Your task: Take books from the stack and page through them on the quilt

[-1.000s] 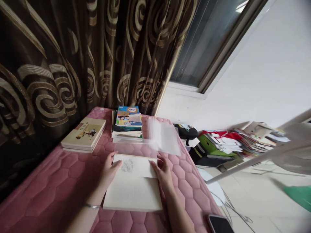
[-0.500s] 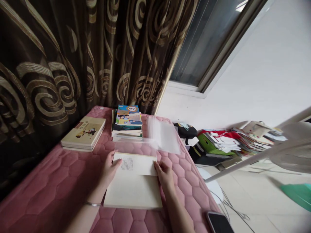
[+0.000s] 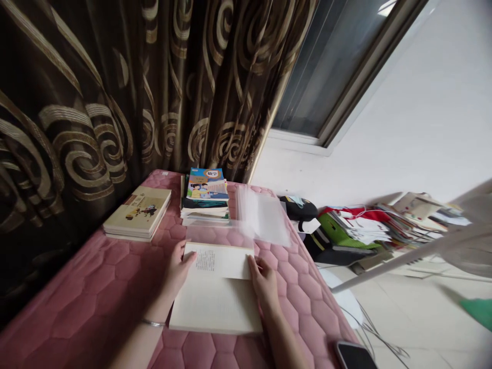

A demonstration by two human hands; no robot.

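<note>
A cream-coloured book [image 3: 217, 302] lies on the pink quilted surface, its cover or flap with a small block of print folded at the top. A clear plastic sheet extends beyond its far edge. My left hand [image 3: 180, 264] grips the book's upper left edge, thumb on top. Opposite it, my right hand [image 3: 263, 274] pinches the upper right edge, fingers curled. More clear plastic sheets [image 3: 265, 218] lie past the book to the right.
Thin cream books [image 3: 138, 212] are stacked at the back left. Another stack with a blue textbook [image 3: 207, 183] on top stands behind. A phone [image 3: 355, 354] sits near the right edge. Bags and papers lie along the wall.
The whole view has shifted slightly, so things appear a little further right. Both hands keep their hold on the book.
</note>
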